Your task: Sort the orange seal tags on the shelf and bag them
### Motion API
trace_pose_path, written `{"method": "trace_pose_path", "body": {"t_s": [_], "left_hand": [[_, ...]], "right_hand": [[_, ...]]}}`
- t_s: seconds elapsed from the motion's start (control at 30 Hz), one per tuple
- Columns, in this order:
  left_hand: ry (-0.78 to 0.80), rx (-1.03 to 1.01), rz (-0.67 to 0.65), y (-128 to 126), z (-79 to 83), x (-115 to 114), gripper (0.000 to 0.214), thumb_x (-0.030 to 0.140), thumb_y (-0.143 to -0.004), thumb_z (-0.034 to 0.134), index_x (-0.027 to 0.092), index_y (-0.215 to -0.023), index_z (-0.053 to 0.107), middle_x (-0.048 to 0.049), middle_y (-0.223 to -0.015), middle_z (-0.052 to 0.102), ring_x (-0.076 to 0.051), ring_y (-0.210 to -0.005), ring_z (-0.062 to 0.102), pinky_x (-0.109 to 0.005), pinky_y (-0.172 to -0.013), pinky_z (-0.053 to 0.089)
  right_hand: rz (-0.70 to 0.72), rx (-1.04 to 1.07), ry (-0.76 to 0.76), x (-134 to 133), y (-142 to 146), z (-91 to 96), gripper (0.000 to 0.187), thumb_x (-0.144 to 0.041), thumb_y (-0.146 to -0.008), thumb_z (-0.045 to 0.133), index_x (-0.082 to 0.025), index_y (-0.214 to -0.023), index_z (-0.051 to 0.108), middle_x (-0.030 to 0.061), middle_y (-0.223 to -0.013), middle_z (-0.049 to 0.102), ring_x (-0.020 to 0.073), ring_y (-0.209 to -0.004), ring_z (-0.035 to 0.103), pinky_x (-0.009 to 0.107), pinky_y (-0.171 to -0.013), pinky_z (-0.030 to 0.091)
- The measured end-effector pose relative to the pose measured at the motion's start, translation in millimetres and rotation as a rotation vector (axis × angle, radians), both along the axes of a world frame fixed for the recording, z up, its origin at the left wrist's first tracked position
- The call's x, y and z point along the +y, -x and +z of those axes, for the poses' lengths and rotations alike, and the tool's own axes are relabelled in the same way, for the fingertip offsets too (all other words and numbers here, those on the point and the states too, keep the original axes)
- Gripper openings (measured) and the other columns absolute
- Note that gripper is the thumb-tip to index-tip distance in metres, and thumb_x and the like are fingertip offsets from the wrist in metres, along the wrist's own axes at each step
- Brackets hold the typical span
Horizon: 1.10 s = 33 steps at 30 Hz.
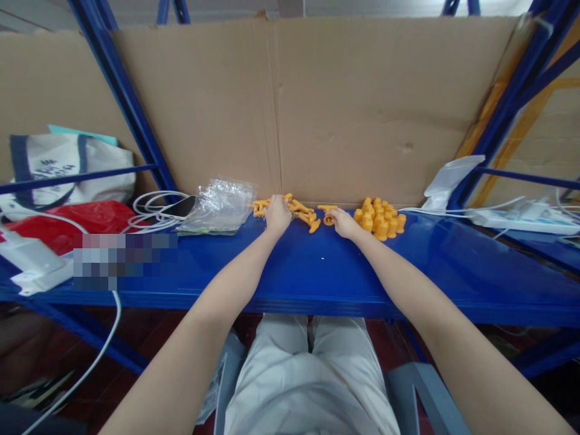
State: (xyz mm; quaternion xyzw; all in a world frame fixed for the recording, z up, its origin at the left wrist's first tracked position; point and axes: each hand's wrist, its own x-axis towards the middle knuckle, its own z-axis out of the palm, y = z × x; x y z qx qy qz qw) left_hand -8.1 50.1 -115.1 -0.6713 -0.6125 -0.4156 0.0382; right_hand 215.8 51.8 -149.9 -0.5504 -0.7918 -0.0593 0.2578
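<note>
My left hand [278, 214] is over a loose pile of orange plastic handle-shaped pieces [308, 218] by the cardboard wall. Its fingers are bent down among them, and what they pinch is hidden. My right hand [343, 222] grips an orange plastic piece [328, 219] with a round opening and a bar at its top. Just right of that hand stands a close group of orange plastic cups [382, 219], set side by side. Both hands rest low, near the back of the blue shelf [317, 272].
Clear plastic bags [222, 205] lie left of the pile, beside a dark phone-like slab [180, 206] and coiled white cable [151, 211]. A red bag [90, 223] and a canvas tote [67, 166] sit farther left. At right are a power strip [521, 220] and blue posts [502, 96].
</note>
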Motion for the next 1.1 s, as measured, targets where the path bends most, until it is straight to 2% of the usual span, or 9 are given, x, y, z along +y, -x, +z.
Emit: {"method": "trace_pose_path", "body": {"t_s": [0.17,0.3,0.43,0.53,0.63,0.7,0.77,0.93,1.1], "left_hand": [[-0.019,0.008,0.002,0.6,4.4,-5.7,0.025,0.021,-0.101,0.038,0.02,-0.111,0.06,-0.0139,-0.124,0.064,-0.028,-0.119,0.06,-0.046,-0.102,0.044],[-0.07,0.014,-0.015,1.9,8.1,-10.0,0.026,0.019,-0.101,0.037,0.02,-0.112,0.06,-0.0135,-0.124,0.064,-0.027,-0.12,0.059,-0.043,-0.101,0.043],[-0.078,0.011,-0.011,2.3,11.4,-14.0,0.029,0.017,-0.101,0.035,0.02,-0.115,0.06,-0.014,-0.125,0.064,-0.027,-0.121,0.058,-0.043,-0.1,0.041],[-0.133,-0.007,0.002,2.2,11.8,-14.5,0.029,0.016,-0.1,0.037,0.02,-0.115,0.061,-0.0144,-0.124,0.064,-0.028,-0.119,0.059,-0.043,-0.099,0.039],[-0.191,-0.037,0.015,2.8,11.0,-12.7,0.026,0.016,-0.099,0.04,0.02,-0.113,0.062,-0.0143,-0.122,0.066,-0.028,-0.117,0.059,-0.044,-0.099,0.038],[-0.219,-0.057,0.013,4.2,10.7,-11.1,0.026,0.015,-0.098,0.041,0.02,-0.112,0.063,-0.0141,-0.121,0.067,-0.029,-0.117,0.059,-0.044,-0.099,0.037],[-0.235,-0.071,0.003,6.1,10.9,-9.7,0.026,0.015,-0.098,0.042,0.021,-0.111,0.063,-0.0137,-0.119,0.068,-0.029,-0.116,0.059,-0.045,-0.099,0.037],[-0.222,-0.069,-0.026,10.0,12.4,-8.6,0.024,0.016,-0.097,0.046,0.019,-0.109,0.067,-0.0133,-0.118,0.069,-0.029,-0.115,0.061,-0.044,-0.1,0.036],[-0.235,-0.081,-0.06,9.0,11.1,-7.1,0.024,0.018,-0.097,0.048,0.019,-0.108,0.07,-0.0127,-0.116,0.07,-0.027,-0.112,0.062,-0.041,-0.098,0.038]], "right_hand": [[-0.017,-0.076,0.05,-7.6,1.3,4.1,0.051,0.0,-0.084,0.04,-0.018,-0.126,0.064,0.0152,-0.139,0.062,0.0281,-0.129,0.055,0.052,-0.106,0.041],[-0.047,-0.101,0.061,-16.7,7.2,8.3,0.052,-0.005,-0.089,0.038,-0.017,-0.133,0.06,0.0174,-0.143,0.058,0.0305,-0.133,0.052,0.063,-0.113,0.029],[0.01,-0.094,0.018,-26.7,18.8,14.5,0.052,-0.007,-0.089,0.039,-0.016,-0.137,0.057,0.0173,-0.145,0.057,0.0303,-0.136,0.049,0.066,-0.115,0.023],[0.09,-0.131,-0.031,-33.3,28.3,19.8,0.045,-0.008,-0.086,0.046,-0.014,-0.127,0.063,0.018,-0.137,0.061,0.0306,-0.132,0.052,0.059,-0.115,0.03],[0.178,-0.147,-0.042,-38.4,35.9,23.2,0.03,-0.015,-0.087,0.054,-0.014,-0.114,0.068,0.0156,-0.117,0.07,0.0281,-0.115,0.062,0.043,-0.103,0.044],[0.237,-0.133,-0.009,-40.6,39.0,23.6,0.027,-0.02,-0.089,0.058,-0.013,-0.113,0.067,0.0131,-0.104,0.072,0.0248,-0.1,0.067,0.036,-0.092,0.048],[0.285,-0.12,0.026,-41.3,40.4,22.8,0.031,-0.026,-0.091,0.061,-0.011,-0.118,0.066,0.0118,-0.097,0.073,0.0226,-0.09,0.068,0.033,-0.085,0.048],[0.341,-0.162,0.018,-38.1,40.8,19.0,0.046,-0.039,-0.09,0.069,-0.013,-0.128,0.066,0.013,-0.105,0.075,0.0243,-0.095,0.069,0.033,-0.084,0.049],[0.288,-0.223,-0.004,-39.1,45.7,18.5,0.035,-0.034,-0.095,0.062,-0.015,-0.124,0.069,0.015,-0.121,0.072,0.0274,-0.109,0.067,0.038,-0.094,0.047]]}}
